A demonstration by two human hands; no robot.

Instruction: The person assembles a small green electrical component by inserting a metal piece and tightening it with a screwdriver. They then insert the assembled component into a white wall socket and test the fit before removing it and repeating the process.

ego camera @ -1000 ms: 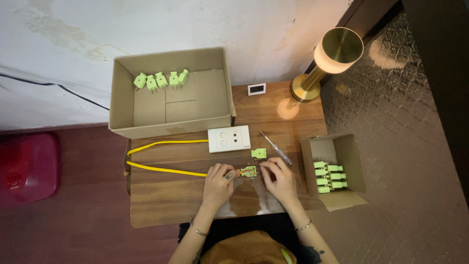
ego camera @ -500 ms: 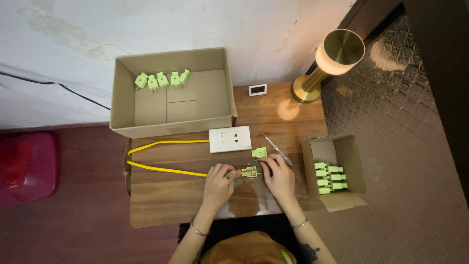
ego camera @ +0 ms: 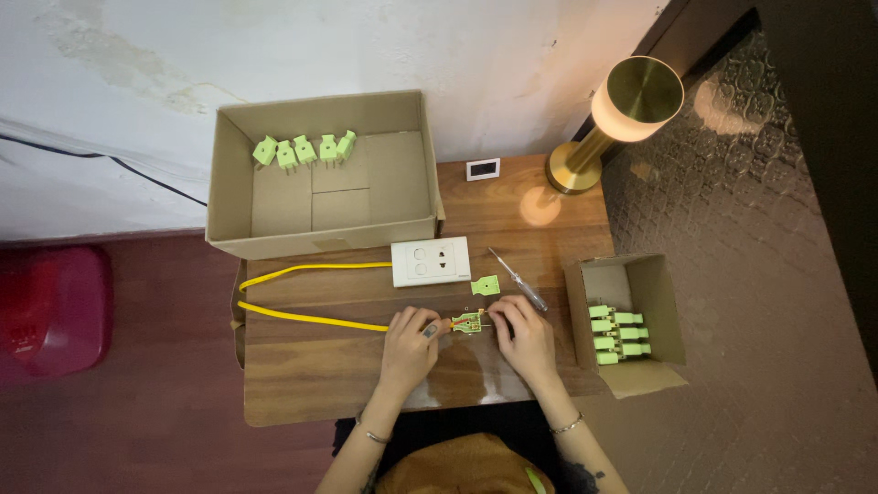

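The left hand (ego camera: pixel 409 340) and the right hand (ego camera: pixel 523 331) meet near the front edge of the wooden desk (ego camera: pixel 302 384), both closed narrowly on an opened green plug (ego camera: pixel 468 322) that lies between them with its brass parts exposed. The left hand pinches the end of the yellow cable (ego camera: pixel 302 316) where it enters the plug at the 9 o'clock side, apparently to keep the cable seated; the right hand steadies the plug body from 3 o'clock. The cable runs off toward 9 o'clock, loops at the desk's left edge and returns to a white socket-and-switch plate (ego camera: pixel 430 263) at 11 o'clock of the plug. A detached green plug cover (ego camera: pixel 486 285) lies just at 1 o'clock of the plug, and a screwdriver (ego camera: pixel 518 279) lies beside it, within easy reach of the right hand. At 3 o'clock, off the desk's right edge, a small open carton (ego camera: pixel 672 311) holds several green plugs (ego camera: pixel 617 334) in a stack. At 11 o'clock a large open cardboard box (ego camera: pixel 402 174) holds five green plugs in a row (ego camera: pixel 305 151) along its far wall, kept separate from the small carton's stock. A lit brass lamp (ego camera: pixel 631 110) stands at 1 o'clock, with a small white display (ego camera: pixel 483 169) beside it. A red plastic item (ego camera: pixel 50 306) sits on the floor at 9 o'clock.
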